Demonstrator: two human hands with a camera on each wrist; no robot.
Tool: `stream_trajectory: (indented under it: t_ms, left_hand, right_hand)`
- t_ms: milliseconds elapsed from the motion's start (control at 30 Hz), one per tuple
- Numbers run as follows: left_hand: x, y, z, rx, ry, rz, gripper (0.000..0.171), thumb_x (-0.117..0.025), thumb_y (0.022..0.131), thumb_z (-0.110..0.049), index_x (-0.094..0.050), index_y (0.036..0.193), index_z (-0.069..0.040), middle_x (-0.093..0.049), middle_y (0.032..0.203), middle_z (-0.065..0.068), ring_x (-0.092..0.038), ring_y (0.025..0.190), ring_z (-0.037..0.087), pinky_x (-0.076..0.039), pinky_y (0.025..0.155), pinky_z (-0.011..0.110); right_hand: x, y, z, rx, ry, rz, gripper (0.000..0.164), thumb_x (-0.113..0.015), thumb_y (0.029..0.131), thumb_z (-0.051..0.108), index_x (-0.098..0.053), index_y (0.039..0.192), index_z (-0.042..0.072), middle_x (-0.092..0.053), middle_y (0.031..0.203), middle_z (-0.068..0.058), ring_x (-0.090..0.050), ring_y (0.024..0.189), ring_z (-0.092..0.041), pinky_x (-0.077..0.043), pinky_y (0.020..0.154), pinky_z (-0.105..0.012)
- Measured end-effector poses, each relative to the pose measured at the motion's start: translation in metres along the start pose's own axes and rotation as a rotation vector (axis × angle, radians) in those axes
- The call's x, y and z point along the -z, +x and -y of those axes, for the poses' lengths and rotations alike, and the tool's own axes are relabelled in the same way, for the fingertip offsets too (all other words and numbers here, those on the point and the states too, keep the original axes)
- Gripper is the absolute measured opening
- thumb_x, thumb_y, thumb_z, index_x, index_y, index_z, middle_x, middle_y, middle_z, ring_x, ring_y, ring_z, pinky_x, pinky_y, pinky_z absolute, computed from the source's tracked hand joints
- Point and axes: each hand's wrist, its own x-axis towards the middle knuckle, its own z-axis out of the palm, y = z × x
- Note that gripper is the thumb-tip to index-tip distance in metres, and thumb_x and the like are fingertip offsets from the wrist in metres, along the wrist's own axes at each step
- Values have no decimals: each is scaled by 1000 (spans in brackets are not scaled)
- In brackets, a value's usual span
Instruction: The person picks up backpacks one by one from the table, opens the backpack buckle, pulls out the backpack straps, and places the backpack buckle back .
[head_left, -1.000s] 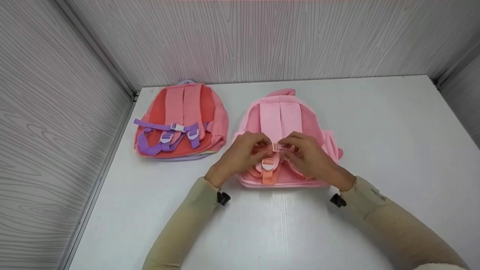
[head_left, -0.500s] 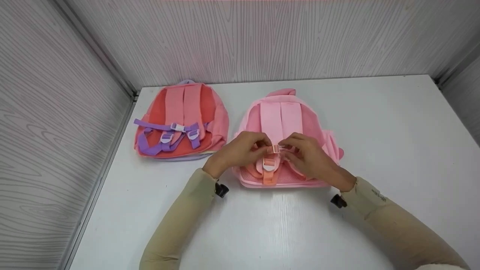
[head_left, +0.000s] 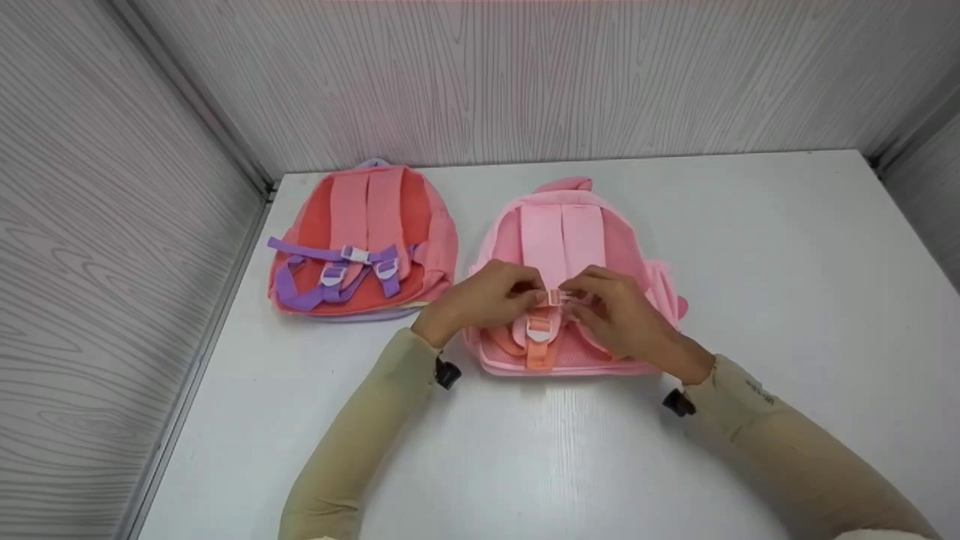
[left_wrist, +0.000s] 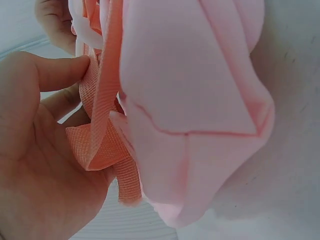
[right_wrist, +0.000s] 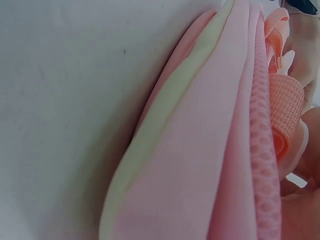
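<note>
A pink backpack [head_left: 544, 240] lies on the table with its shoulder straps facing up. Over its lower half, my left hand [head_left: 487, 296] pinches orange webbing [left_wrist: 97, 80] between thumb and fingers, beside a small buckle [head_left: 555, 298]. From the other side, my right hand [head_left: 619, 311] pinches the pale end of that buckle. How far the buckle's two halves sit inside each other cannot be made out. Below hangs a white strap adjuster [head_left: 538, 332] on orange webbing. The right wrist view shows mostly the bag's side, with my right fingers partly hidden behind it.
A coral backpack [head_left: 367, 210] with purple straps [head_left: 307, 300] and a white buckle [head_left: 355, 255] lies to the left, close to my left forearm. The white table [head_left: 787, 247] meets grey wood-grain panels [head_left: 525, 82] at the back and left.
The buckle has shifted slightly down and right between my fingers. My left wrist has moved up a little; my right hand stays almost in place. Both backpacks lie where they were.
</note>
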Motion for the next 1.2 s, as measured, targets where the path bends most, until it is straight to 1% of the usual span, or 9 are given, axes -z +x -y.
stream_trajectory:
  t_ms: [133, 300, 400, 700, 900, 1000, 1200]
  left_hand:
    - [-3, 0, 0, 21, -57, -16, 20, -61, 108, -21, -76, 107, -8, -67, 89, 2, -59, 82, 14, -51, 76, 26]
    - [-7, 0, 3, 70, -157, -29, 19, -61, 108, -20, -77, 107, -9, -67, 89, 1, -60, 81, 13, -51, 75, 25]
    - [-9, 1, 4, 79, -186, -34, 19, -60, 108, -18, -77, 108, -9, -67, 90, 1, -60, 82, 14, -50, 74, 26]
    - [-15, 4, 5, 91, -198, -47, 19, -59, 109, -17, -77, 108, -9, -67, 90, 0, -60, 84, 13, -49, 76, 26]
    - [-17, 4, 5, 90, -229, -62, 20, -59, 108, -15, -78, 107, -8, -69, 90, 0, -59, 83, 12, -49, 77, 25]
    - [-18, 4, 4, 96, -235, -63, 20, -59, 108, -16, -78, 108, -8, -69, 91, 0, -59, 84, 12, -49, 78, 25]
    - [-15, 0, 3, 121, -232, -44, 20, -60, 109, -20, -76, 114, -10, -70, 97, 2, -62, 90, 15, -53, 82, 27]
  right_hand:
    - [0, 0, 0, 1, -10, -1, 24, -79, 96, 7, -77, 120, 5, -73, 104, -6, -66, 85, -15, -58, 74, -29]
    - [0, 0, 0, -1, -5, 2, 24, -78, 97, 7, -78, 121, 5, -74, 105, -6, -68, 88, -17, -59, 77, -31]
    - [1, 0, 1, -1, 2, 2, 25, -79, 96, 6, -78, 122, 5, -74, 105, -7, -69, 88, -18, -60, 78, -31]
    - [0, 1, 1, -14, 7, 4, 28, -79, 95, 4, -79, 123, 6, -75, 105, -6, -69, 89, -17, -60, 79, -31]
    - [-1, 1, -1, 25, 25, -10, 25, -80, 96, 7, -80, 120, 6, -75, 102, -6, -67, 84, -15, -57, 73, -27]
    - [-1, 2, -1, 33, 31, -13, 24, -80, 96, 7, -81, 119, 6, -75, 100, -6, -67, 83, -14, -56, 71, -27]
    - [0, 1, 0, 10, 23, -5, 24, -79, 96, 6, -80, 120, 6, -75, 101, -5, -68, 85, -15, -57, 73, -28]
